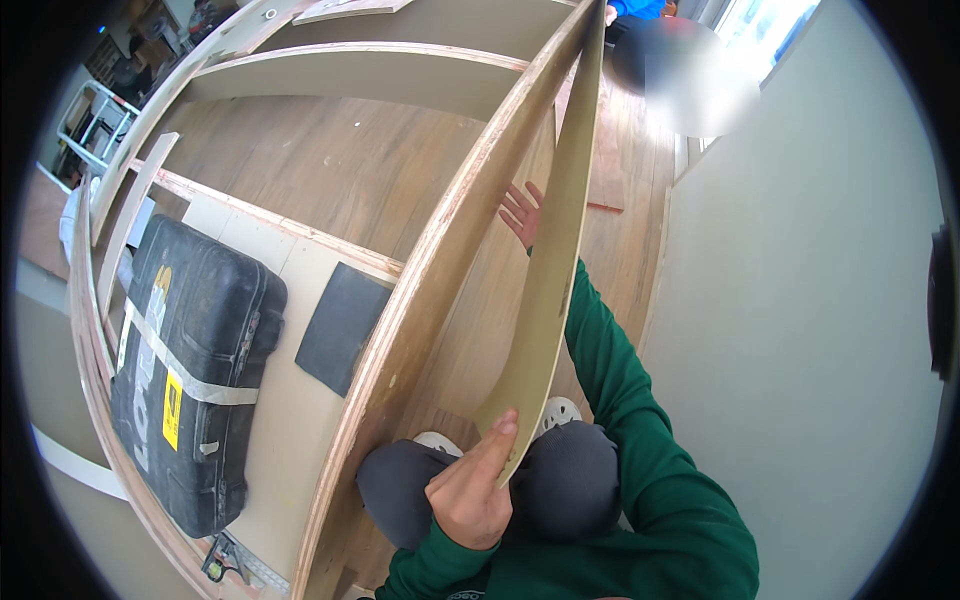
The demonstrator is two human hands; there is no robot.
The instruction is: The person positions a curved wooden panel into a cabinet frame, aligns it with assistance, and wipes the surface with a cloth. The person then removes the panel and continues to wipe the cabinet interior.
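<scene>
A long, thin, tan sheet strip (553, 270) stands on edge and runs away from me, bending a little along its length. My left hand (475, 490) pinches its near end between thumb and fingers. My right hand (522, 214) reaches past the strip's far side, palm showing and fingers spread, holding nothing; the strip hides part of the wrist. To the left of the strip, a gap apart at my end, is the long plywood-edged side board (440, 225) of a wooden frame. At the far end the strip and the board come close together.
Inside the frame lie a black hard case (205, 380) with tape around it and a dark grey flat sheet (343, 325). Crosswise boards (350, 85) divide the frame. A pale wall (800, 300) stands at right. A person in blue (640, 8) is at the strip's far end.
</scene>
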